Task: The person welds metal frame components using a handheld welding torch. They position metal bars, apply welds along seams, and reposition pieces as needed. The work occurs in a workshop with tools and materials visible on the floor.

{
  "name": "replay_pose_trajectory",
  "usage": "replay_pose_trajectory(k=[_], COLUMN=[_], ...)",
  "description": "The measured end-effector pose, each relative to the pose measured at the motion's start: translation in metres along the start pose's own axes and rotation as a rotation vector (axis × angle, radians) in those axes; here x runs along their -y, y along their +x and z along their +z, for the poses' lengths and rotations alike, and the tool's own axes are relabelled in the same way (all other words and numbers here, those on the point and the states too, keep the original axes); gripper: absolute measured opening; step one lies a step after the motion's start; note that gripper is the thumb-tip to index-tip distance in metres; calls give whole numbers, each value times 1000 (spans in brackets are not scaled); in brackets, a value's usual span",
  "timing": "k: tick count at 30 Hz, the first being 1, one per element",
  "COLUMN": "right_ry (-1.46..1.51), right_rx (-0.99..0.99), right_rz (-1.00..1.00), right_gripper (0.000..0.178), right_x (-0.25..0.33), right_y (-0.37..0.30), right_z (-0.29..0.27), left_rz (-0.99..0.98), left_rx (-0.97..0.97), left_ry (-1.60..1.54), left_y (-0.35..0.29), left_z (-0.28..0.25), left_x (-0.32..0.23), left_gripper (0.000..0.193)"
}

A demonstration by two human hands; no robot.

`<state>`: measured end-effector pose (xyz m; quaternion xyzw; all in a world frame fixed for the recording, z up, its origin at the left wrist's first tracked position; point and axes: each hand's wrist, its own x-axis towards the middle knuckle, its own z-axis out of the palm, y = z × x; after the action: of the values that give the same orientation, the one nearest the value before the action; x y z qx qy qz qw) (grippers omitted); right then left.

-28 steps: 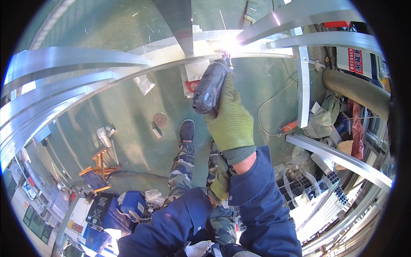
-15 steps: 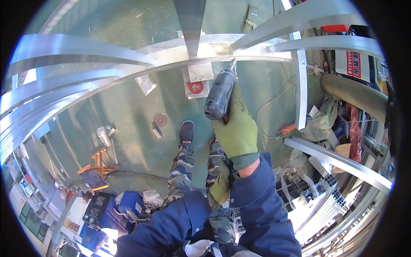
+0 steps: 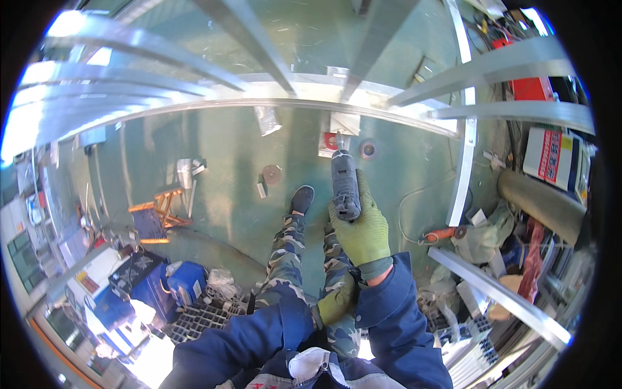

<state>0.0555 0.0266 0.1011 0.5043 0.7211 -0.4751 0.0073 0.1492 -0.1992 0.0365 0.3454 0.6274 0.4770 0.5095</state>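
Note:
My right hand (image 3: pixel 364 236), in a yellow-green work glove, is wrapped round a dark grey power drill (image 3: pixel 345 185). The drill's bit points away from me, short of a silver metal frame rail (image 3: pixel 311 97) that runs across in front. Several metal bars (image 3: pixel 382 45) join that rail from the far side. My left hand (image 3: pixel 337 306), gloved in the same colour, is low by my right thigh, beside the right sleeve. The sleeve covers its fingers, so I cannot see what they hold, if anything.
On the green floor lie a red-and-white packet (image 3: pixel 328 144), a clear plastic bag (image 3: pixel 267 120) and a brown disc (image 3: pixel 271 174). A wooden folding stool (image 3: pixel 155 217) stands left. At right are an orange corded tool (image 3: pixel 440 235), a metal bar (image 3: pixel 499 295) and a thick tube (image 3: pixel 541 204).
The drill has come back toward me, its tip now farther from the rail. My view has shifted, so the frame and floor things sit farther right. My left hand stays low.

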Motion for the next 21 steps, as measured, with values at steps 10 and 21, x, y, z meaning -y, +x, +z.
replay_pose_trajectory(k=[10,21], right_ry=[-8,75], right_rx=[92,73], right_rz=[-117,-60], right_gripper=[79,74], right_x=[25,25], right_y=[-41,-61], right_z=[-3,42], left_rz=[457,198], left_rx=[192,164], left_ry=[1975,326], left_y=[-24,-68], left_z=[25,-37], left_x=[7,13], left_gripper=[43,47])
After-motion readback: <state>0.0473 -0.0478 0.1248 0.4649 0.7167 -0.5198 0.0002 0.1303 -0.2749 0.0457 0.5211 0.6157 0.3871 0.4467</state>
